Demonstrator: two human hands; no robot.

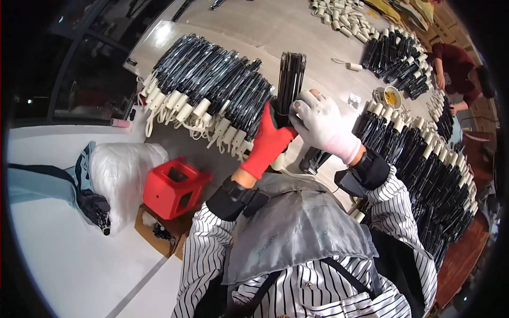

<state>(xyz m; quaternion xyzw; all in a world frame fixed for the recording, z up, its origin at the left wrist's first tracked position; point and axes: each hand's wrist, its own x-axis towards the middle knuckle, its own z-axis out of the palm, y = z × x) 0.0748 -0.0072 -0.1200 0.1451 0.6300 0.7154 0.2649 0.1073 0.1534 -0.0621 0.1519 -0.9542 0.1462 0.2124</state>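
Room: dark window (90,69) at left, pale bench (249,26) running far.
Folded frame: dark-ribbed bundle (291,74) upright mid-scene, over the near part of the bench, between both hands.
Left hand: red glove (270,140), closed round the bundle's lower part.
Right hand: white glove (326,124), fingers curled at the bundle's right side; can't tell if it's gripping or just bracing.
Left pile: frames (212,77) with cream handles, packed close.
Right pile: more of the same (419,175), near right.
Far right: co-worker (453,69) reaching to other frames.
Floor side: red stool (172,191), near left.
Risk: ribs could splay if the left grip loosens; a rib end could snag glove fabric; a sideways swing could knock the left pile.
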